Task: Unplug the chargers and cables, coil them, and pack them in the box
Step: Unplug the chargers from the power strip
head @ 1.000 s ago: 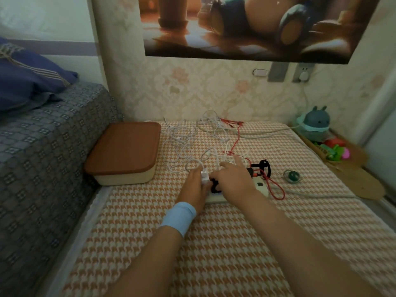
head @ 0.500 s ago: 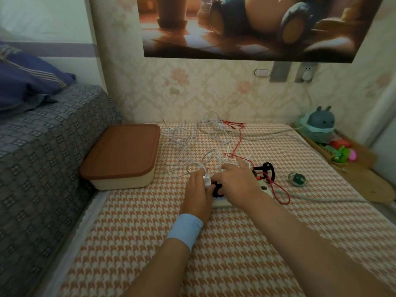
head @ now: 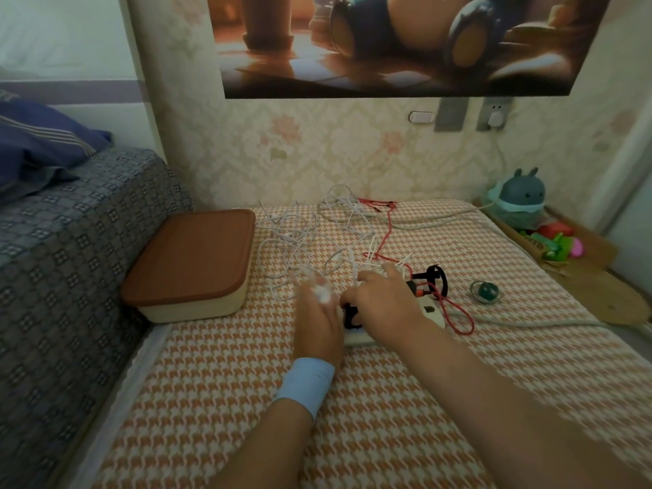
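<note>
A white power strip (head: 428, 308) lies on the checked cloth, mostly under my hands. My left hand (head: 317, 322), with a blue wristband, is shut on a small white charger (head: 323, 291), blurred and lifted just left of the strip. My right hand (head: 384, 301) presses down on the strip beside a black plug (head: 351, 314). Tangled white cables (head: 300, 238) and a red cable (head: 455, 312) spread behind and right of the strip. The cream box with a brown lid (head: 194, 259) sits closed at the left.
A grey patterned sofa arm (head: 70, 259) borders the left side. A thick grey cord (head: 529, 322) runs right from the strip. A small green round object (head: 485, 291) lies to the right. Toys (head: 522, 202) and a wall socket (head: 495, 114) are at the back right.
My left hand has pulled the white charger up and to the left, away from the strip. My right hand stays pressed on the strip.
</note>
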Demonstrator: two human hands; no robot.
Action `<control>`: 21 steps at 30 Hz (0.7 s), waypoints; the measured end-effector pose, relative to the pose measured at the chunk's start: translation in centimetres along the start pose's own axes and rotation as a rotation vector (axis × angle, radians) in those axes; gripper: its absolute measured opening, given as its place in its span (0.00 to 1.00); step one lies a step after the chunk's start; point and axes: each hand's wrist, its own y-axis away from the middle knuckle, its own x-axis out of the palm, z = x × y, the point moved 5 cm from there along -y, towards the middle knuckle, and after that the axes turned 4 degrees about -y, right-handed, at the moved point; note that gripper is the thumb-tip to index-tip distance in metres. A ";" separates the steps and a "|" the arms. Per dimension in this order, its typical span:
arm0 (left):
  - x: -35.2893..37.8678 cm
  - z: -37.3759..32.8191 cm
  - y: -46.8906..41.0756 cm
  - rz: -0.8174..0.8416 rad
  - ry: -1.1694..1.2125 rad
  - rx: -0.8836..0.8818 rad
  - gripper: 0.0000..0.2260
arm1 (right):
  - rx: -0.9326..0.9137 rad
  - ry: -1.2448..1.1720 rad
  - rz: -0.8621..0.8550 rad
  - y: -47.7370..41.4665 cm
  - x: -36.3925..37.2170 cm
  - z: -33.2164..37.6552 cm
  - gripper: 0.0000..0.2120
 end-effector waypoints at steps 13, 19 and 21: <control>-7.1 1.1 -2.3 0.516 -0.268 -0.021 0.19 | 0.069 -0.114 0.014 1.6 -2.6 0.9 0.22; -10.4 0.7 1.7 0.769 -0.520 -0.156 0.17 | 0.221 -0.751 -0.169 5.1 -6.5 5.2 0.15; -11.7 0.8 2.5 0.797 -0.572 -0.171 0.20 | 0.247 -1.089 0.015 5.8 -5.2 8.1 0.21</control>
